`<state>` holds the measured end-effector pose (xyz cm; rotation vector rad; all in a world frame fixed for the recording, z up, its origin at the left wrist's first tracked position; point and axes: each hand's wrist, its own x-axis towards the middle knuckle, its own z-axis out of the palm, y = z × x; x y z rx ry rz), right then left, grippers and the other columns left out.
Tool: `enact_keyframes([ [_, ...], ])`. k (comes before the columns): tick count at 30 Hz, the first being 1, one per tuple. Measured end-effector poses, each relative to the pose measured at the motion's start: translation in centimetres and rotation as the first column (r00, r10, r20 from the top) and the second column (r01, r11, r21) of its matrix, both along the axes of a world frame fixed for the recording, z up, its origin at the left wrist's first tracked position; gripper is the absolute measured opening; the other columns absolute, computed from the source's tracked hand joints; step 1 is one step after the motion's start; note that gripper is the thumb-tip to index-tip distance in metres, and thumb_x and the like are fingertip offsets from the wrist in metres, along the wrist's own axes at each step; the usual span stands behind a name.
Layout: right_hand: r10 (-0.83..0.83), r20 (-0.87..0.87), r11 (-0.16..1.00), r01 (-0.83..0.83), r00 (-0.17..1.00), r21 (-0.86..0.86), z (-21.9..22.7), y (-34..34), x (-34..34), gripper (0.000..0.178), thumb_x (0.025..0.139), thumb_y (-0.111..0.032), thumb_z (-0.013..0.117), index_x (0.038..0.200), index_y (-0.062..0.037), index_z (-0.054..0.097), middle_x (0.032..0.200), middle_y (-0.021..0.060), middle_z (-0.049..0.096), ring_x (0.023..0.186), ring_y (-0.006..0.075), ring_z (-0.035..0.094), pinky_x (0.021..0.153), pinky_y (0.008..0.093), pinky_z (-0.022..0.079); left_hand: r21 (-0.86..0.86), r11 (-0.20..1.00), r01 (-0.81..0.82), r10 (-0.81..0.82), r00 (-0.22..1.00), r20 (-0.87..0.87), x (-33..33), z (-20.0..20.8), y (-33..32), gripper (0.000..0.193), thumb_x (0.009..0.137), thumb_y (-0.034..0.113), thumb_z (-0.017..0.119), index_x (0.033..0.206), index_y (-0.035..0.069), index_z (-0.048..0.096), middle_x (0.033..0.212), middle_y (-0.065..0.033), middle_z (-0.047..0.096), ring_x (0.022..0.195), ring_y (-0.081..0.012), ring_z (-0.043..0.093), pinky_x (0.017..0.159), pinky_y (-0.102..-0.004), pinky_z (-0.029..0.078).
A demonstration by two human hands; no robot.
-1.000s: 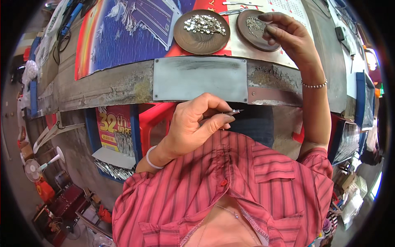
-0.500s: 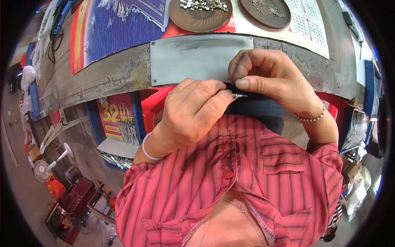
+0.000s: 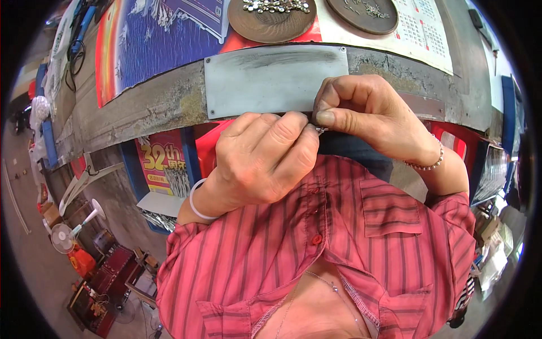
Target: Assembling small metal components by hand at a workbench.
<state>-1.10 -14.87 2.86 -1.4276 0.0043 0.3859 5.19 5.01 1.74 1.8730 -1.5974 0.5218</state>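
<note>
My left hand (image 3: pixel 262 155) is closed around a slim silver metal piece (image 3: pixel 322 130). Only its short tip sticks out past the thumb and forefinger, and the rest is hidden in my grip. Close by on the right, my right hand (image 3: pixel 370 116) has thumb and forefinger pinched together just above that tip. Whatever lies in this pinch is too small or too covered to make out. Both hands are over my lap, at the near edge of the workbench, in front of a pale metal plate (image 3: pixel 271 85) screwed to that edge.
On the bench stand a brown dish (image 3: pixel 271 31) of small shiny round pieces and a second dark dish (image 3: pixel 361 22) with tiny metal pins. Printed sheets (image 3: pixel 164 51) lie under and beside them. Below the bench at left, a blue-sided box (image 3: pixel 189 152) holds many slim silver parts.
My right hand has come slightly down toward the left one, its fingertips now nearer the metal piece. Less of the thin tip shows than before. The view has shifted a little.
</note>
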Motion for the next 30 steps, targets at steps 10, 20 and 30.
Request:
enact_keyframes([
  [10, 0.165, 0.504, 0.804, 0.180, 0.848, -0.566, 1.2, 0.7, -0.5, 0.010, 0.080, -0.003, 0.065, 0.082, 0.0005, 0.055, 0.083, 0.0118, 0.054, 0.075, 0.0266, 0.055, 0.070, 0.0304, 0.045, 0.008, 1.000, 0.012, -0.011, 0.995, -0.102, 0.7, -1.0, 0.4, 0.020, 0.069, 0.010, 0.064, 0.087, 0.002, 0.058, 0.080, -0.0093, 0.058, 0.057, -0.0153, 0.053, 0.048, -0.0263, 0.041],
  [20, 0.085, 0.077, 0.981, -0.070, 0.993, -0.180, 0.5, 0.4, 2.1, 0.011, 0.083, -0.007, 0.065, 0.081, 0.0027, 0.061, 0.073, 0.0074, 0.061, 0.071, 0.0131, 0.057, 0.066, 0.0271, 0.046, 0.014, 0.999, 0.039, -0.039, 0.999, -0.023, 1.9, -0.5, 0.8, 0.017, 0.068, 0.006, 0.064, 0.083, 0.001, 0.058, 0.079, -0.0099, 0.058, 0.055, -0.0158, 0.053, 0.046, -0.0260, 0.041],
  [30, 0.421, 0.683, 0.608, 0.373, 0.598, -0.701, 1.1, 2.8, 4.7, 0.028, 0.070, -0.019, 0.070, 0.085, 0.0004, 0.058, 0.088, 0.0111, 0.054, 0.078, 0.0260, 0.055, 0.069, 0.0361, 0.045, -0.092, 0.972, -0.218, 0.180, 0.934, -0.310, 4.0, -1.2, 1.4, 0.032, 0.070, -0.003, 0.071, 0.100, 0.000, 0.062, 0.077, -0.0103, 0.059, 0.062, -0.0236, 0.060, 0.051, -0.0328, 0.048],
])
